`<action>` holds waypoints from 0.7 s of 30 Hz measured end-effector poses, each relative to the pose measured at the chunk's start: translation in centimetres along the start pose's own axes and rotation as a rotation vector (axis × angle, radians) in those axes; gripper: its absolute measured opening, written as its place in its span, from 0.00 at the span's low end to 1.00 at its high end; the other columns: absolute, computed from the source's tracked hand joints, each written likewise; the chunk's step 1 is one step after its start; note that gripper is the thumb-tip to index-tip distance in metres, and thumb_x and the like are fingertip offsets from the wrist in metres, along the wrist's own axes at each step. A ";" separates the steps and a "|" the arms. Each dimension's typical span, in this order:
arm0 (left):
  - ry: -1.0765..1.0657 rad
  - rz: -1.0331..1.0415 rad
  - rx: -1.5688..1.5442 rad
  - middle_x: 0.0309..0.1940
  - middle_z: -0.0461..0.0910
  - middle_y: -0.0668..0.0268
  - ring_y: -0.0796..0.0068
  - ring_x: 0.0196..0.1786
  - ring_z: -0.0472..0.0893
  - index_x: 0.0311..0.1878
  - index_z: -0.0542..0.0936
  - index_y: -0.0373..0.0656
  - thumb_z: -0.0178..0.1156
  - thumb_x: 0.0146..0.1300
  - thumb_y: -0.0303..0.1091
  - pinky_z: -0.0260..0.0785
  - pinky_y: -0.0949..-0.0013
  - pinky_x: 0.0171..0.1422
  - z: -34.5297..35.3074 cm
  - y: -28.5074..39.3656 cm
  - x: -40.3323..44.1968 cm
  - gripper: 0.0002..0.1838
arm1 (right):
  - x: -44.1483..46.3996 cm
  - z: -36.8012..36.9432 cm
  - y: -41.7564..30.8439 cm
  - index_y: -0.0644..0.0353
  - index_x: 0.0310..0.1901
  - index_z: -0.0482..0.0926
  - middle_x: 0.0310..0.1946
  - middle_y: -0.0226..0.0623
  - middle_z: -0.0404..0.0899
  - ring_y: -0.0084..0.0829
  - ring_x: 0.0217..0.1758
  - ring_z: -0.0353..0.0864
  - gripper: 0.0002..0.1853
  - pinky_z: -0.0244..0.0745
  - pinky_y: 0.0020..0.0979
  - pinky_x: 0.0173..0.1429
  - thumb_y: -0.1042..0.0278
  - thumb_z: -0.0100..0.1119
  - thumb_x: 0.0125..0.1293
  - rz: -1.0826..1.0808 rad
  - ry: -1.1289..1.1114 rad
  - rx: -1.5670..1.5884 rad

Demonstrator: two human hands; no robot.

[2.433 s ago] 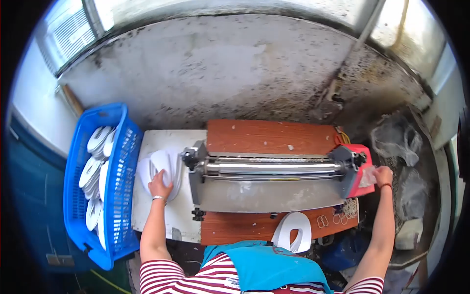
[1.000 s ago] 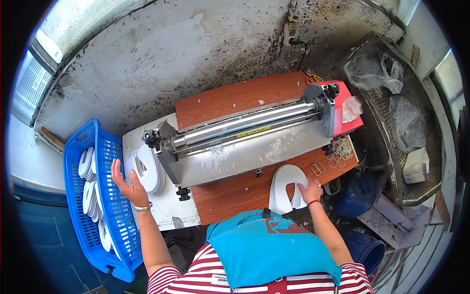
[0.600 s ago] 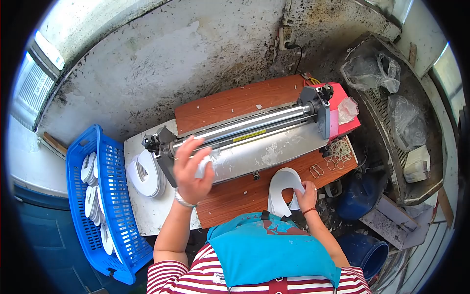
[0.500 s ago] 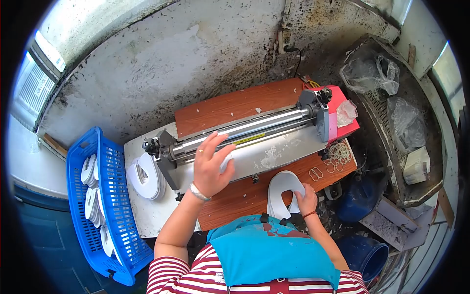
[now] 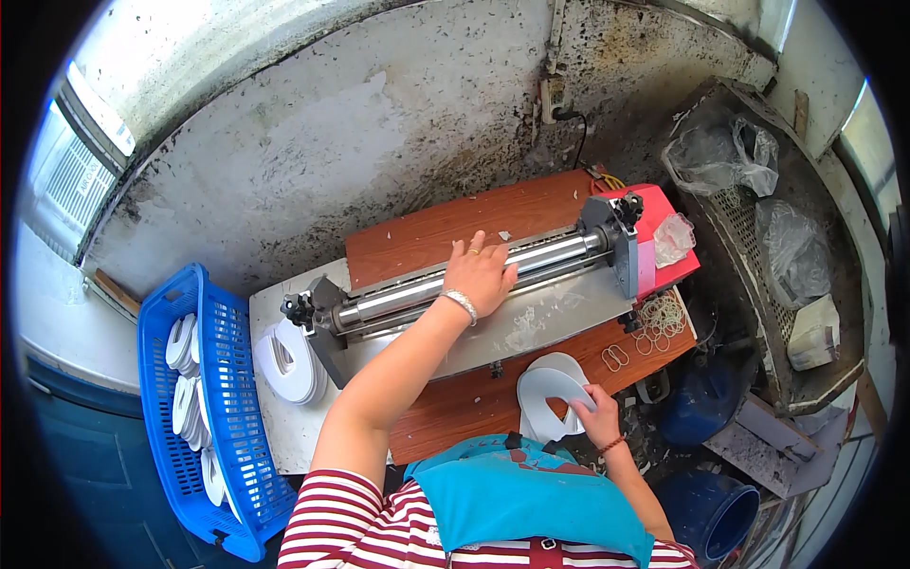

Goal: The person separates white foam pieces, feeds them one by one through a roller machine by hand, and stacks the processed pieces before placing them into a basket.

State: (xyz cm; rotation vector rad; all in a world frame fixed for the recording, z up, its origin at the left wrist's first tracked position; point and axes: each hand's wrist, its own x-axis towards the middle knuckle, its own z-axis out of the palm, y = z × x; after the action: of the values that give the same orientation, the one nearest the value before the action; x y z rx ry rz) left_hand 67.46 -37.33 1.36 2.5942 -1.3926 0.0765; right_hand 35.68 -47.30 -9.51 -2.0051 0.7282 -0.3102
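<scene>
My left hand point(image 5: 482, 279) lies palm down over the steel rollers point(image 5: 559, 249) of a roller machine, its fingers stretched out. Whatever is under the palm is hidden. Near the front edge of the wooden board, my right hand point(image 5: 599, 419) pinches the side of a white U-shaped piece point(image 5: 542, 387). Another white piece shows behind it, partly overlapped. A stack of similar white U-shaped pieces point(image 5: 296, 379) rests left of the machine.
A blue basket point(image 5: 237, 379) with several white pieces stands at left. Rubber bands point(image 5: 661, 321) lie right of the board. Beyond are a red machine housing point(image 5: 654, 213), a dark trough point(image 5: 806, 398) with plastic bags, and a blue barrel point(image 5: 730, 522).
My left hand has moved right along the rollers and lowered onto them. The pieces in my right hand have shifted and fanned apart slightly.
</scene>
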 end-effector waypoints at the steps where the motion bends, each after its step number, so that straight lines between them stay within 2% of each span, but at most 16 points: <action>1: -0.030 0.023 -0.019 0.57 0.74 0.57 0.55 0.69 0.61 0.58 0.71 0.42 0.42 0.68 0.47 0.51 0.50 0.69 0.1 0.5 0.7 0.24 | -0.2 -0.8 -1.3 0.65 0.38 0.78 0.34 0.41 0.82 0.32 0.35 0.82 0.13 0.75 0.28 0.39 0.70 0.67 0.52 0.000 -0.002 0.001; 4: -0.132 0.017 -0.078 0.56 0.75 0.58 0.55 0.69 0.61 0.56 0.74 0.45 0.39 0.69 0.48 0.52 0.52 0.68 -0.2 1.8 3.2 0.23 | 0.1 -3.6 -5.5 0.65 0.39 0.78 0.34 0.34 0.81 0.22 0.35 0.79 0.14 0.74 0.25 0.40 0.69 0.68 0.54 0.018 -0.150 0.191; 5: -0.190 0.017 -0.108 0.56 0.75 0.59 0.55 0.69 0.61 0.55 0.75 0.46 0.37 0.70 0.48 0.52 0.53 0.68 -0.2 2.1 4.1 0.23 | 0.6 -4.0 -6.1 0.65 0.39 0.78 0.34 0.34 0.81 0.22 0.35 0.79 0.14 0.74 0.25 0.40 0.69 0.68 0.54 0.019 -0.149 0.190; 7: -0.221 -0.019 -0.131 0.58 0.73 0.61 0.56 0.70 0.59 0.54 0.77 0.48 0.34 0.71 0.48 0.52 0.53 0.68 0.1 2.7 5.6 0.24 | 1.9 -4.4 -7.3 0.66 0.40 0.78 0.35 0.32 0.81 0.21 0.35 0.78 0.14 0.74 0.24 0.41 0.69 0.68 0.54 0.090 -0.179 0.563; 9: -0.218 0.001 -0.147 0.62 0.70 0.64 0.59 0.72 0.56 0.55 0.76 0.48 0.31 0.71 0.49 0.51 0.53 0.68 1.5 2.7 7.0 0.26 | 3.9 -4.4 -8.8 0.67 0.41 0.77 0.36 0.32 0.81 0.20 0.36 0.78 0.15 0.74 0.23 0.41 0.68 0.67 0.56 0.117 -0.188 0.643; 10: -0.304 -0.017 -0.160 0.65 0.66 0.65 0.61 0.74 0.52 0.58 0.75 0.49 0.30 0.71 0.49 0.48 0.52 0.71 2.0 2.6 7.8 0.27 | 5.0 -4.2 -9.4 0.68 0.42 0.77 0.36 0.33 0.81 0.20 0.36 0.78 0.14 0.74 0.23 0.41 0.68 0.66 0.57 0.171 -0.238 0.694; 11: -0.302 -0.012 -0.155 0.65 0.66 0.65 0.61 0.74 0.52 0.58 0.75 0.49 0.30 0.71 0.49 0.48 0.52 0.71 1.9 2.5 7.8 0.27 | 5.9 -4.1 -9.9 0.68 0.42 0.77 0.36 0.34 0.81 0.20 0.36 0.78 0.14 0.75 0.23 0.41 0.68 0.65 0.58 0.223 -0.290 0.745; 13: -0.335 -0.067 -0.231 0.67 0.64 0.66 0.61 0.74 0.50 0.60 0.74 0.49 0.30 0.71 0.49 0.45 0.52 0.73 1.7 2.0 7.5 0.27 | 7.8 -3.5 -9.8 0.69 0.42 0.78 0.35 0.36 0.82 0.20 0.34 0.79 0.14 0.76 0.23 0.38 0.66 0.64 0.60 0.232 -0.324 0.722; 15: -0.394 -0.108 -0.277 0.68 0.62 0.66 0.62 0.75 0.48 0.61 0.72 0.48 0.30 0.70 0.48 0.43 0.52 0.74 1.7 0.8 7.2 0.27 | 9.2 -2.9 -10.0 0.70 0.41 0.78 0.36 0.36 0.82 0.22 0.35 0.80 0.14 0.76 0.25 0.40 0.66 0.63 0.60 0.416 -0.373 0.656; 16: -0.424 -0.134 -0.288 0.69 0.61 0.66 0.61 0.75 0.47 0.62 0.71 0.47 0.31 0.69 0.47 0.43 0.51 0.74 1.6 0.1 6.9 0.28 | 9.7 -2.7 -10.4 0.71 0.41 0.78 0.34 0.37 0.82 0.23 0.31 0.80 0.15 0.77 0.25 0.35 0.65 0.63 0.61 0.409 -0.373 0.648; 17: -0.450 -0.160 -0.298 0.69 0.61 0.66 0.60 0.75 0.46 0.63 0.71 0.47 0.31 0.68 0.47 0.42 0.49 0.73 1.4 -0.7 6.6 0.28 | 10.5 -2.5 -10.8 0.71 0.41 0.78 0.34 0.37 0.82 0.23 0.31 0.80 0.15 0.77 0.25 0.35 0.65 0.63 0.61 0.405 -0.375 0.646; 19: -0.464 -0.171 -0.292 0.70 0.59 0.66 0.58 0.75 0.45 0.63 0.71 0.50 0.32 0.67 0.47 0.41 0.47 0.73 1.8 -2.1 6.1 0.27 | 11.8 -2.2 -11.6 0.71 0.40 0.79 0.31 0.37 0.82 0.23 0.29 0.80 0.15 0.77 0.26 0.33 0.64 0.63 0.61 0.435 -0.463 0.512; 21: -0.500 -0.201 -0.265 0.70 0.58 0.66 0.56 0.76 0.44 0.62 0.72 0.53 0.32 0.66 0.47 0.40 0.45 0.73 2.4 -3.0 6.0 0.26 | 13.1 -1.1 -12.0 0.70 0.38 0.80 0.30 0.38 0.82 0.23 0.28 0.80 0.17 0.76 0.26 0.32 0.61 0.64 0.61 0.390 -0.454 0.468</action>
State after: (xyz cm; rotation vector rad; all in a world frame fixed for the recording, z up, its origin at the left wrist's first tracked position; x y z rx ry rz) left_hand 73.16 -41.08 -0.62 2.6026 -1.1566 -0.7770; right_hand 49.93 -51.52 0.30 -1.3820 0.6610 0.1903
